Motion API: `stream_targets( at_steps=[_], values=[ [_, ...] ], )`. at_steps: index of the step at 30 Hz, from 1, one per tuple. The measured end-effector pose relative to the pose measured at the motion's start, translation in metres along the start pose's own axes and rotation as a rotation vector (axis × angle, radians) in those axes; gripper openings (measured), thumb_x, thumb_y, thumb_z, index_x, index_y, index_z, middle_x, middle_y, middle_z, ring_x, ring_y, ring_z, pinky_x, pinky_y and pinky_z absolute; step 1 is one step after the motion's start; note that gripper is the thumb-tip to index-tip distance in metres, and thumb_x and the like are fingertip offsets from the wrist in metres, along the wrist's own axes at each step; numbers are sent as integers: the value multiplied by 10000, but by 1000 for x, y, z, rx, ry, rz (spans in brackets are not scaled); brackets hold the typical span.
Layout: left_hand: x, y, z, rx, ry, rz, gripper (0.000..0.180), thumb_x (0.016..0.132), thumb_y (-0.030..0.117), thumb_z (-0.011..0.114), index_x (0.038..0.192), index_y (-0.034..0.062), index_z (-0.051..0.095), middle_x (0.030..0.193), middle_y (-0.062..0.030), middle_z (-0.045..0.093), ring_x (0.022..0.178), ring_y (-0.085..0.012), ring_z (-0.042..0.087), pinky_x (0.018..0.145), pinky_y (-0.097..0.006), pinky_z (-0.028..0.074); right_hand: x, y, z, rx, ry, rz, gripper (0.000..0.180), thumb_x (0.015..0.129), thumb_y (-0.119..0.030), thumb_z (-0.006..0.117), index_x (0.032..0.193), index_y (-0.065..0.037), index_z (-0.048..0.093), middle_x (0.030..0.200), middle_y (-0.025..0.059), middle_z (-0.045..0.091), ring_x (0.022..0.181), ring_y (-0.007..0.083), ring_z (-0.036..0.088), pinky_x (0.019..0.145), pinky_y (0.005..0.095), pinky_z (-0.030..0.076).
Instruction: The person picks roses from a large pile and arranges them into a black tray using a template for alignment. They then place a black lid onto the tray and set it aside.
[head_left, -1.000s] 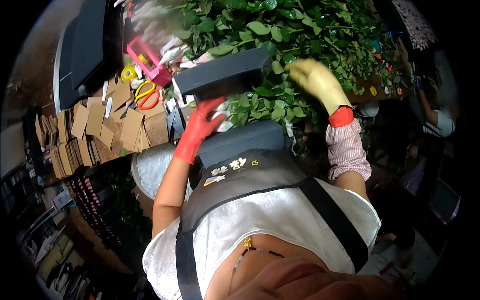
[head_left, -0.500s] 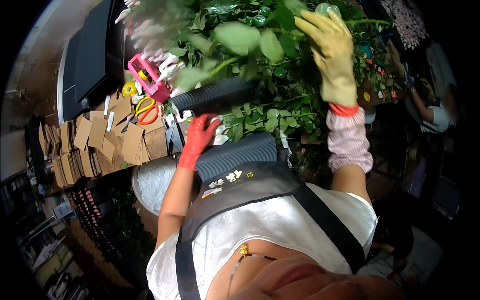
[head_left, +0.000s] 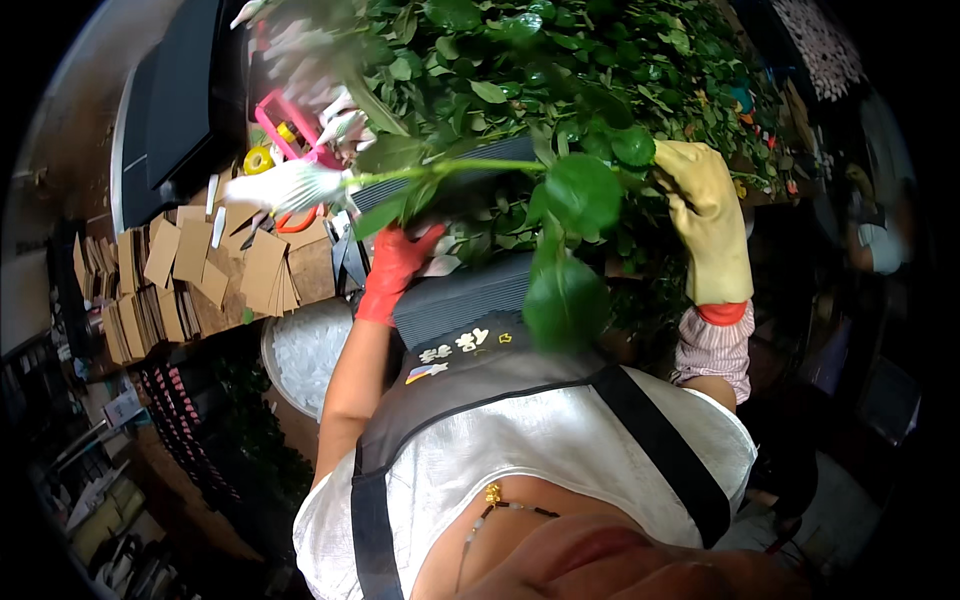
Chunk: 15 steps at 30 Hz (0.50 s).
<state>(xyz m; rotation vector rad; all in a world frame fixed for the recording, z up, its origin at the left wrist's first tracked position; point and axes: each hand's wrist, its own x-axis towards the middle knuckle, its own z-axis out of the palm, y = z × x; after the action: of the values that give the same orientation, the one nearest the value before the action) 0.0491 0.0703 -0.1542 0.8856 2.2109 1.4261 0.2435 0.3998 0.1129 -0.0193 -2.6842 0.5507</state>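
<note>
My right hand (head_left: 705, 215), in a yellow rubber glove, is closed on a rose stem (head_left: 450, 168). The stem lies crosswise above the work area, its bud in a white sleeve (head_left: 285, 186) pointing left and blurred. Large leaves (head_left: 568, 298) hang from it near my glove. My left hand (head_left: 398, 268), in a red glove, is beside roses with pale sleeved heads (head_left: 440, 262) between two black ribbed pads (head_left: 460, 300). Its thumb and fingers are apart; the rose leaves partly cover it.
A heap of leafy rose stems (head_left: 620, 60) fills the far side. To the left are a pink tape dispenser (head_left: 285, 115), a yellow tape roll (head_left: 258, 160), scissors (head_left: 297, 222) and brown card pieces (head_left: 190, 250). A tub of white sleeves (head_left: 310, 355) stands below. Another person (head_left: 880, 240) is at far right.
My right hand has drawn back toward me and slightly right, pulling the rose stem from over the heap to above the ribbed pads. My left hand has stayed near the pads, its fingers more spread.
</note>
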Motion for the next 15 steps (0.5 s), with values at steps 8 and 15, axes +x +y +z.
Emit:
stream_targets(
  at_steps=[8, 15],
  values=[
    [-2, -9, 0, -412, -110, 69, 633, 901, 89, 768, 1472, 57, 498, 1459, -154, 592, 1337, -335, 580, 1097, -454, 499, -38, 62, 67, -384, -502, 197, 632, 793, 99, 603, 1342, -205, 680, 1002, 130, 737, 927, 343, 712, 789, 460, 573],
    [0, 14, -3, -228, -43, -151, 519, 879, 104, 809, 1367, 55, 641, 1278, -132, 720, 1153, -231, 716, 996, -353, 553, -39, 107, 120, -307, -809, 282, 463, 876, -144, 745, 1336, -158, 692, 1213, 174, 731, 1137, 376, 687, 978, 461, 557]
  ],
)
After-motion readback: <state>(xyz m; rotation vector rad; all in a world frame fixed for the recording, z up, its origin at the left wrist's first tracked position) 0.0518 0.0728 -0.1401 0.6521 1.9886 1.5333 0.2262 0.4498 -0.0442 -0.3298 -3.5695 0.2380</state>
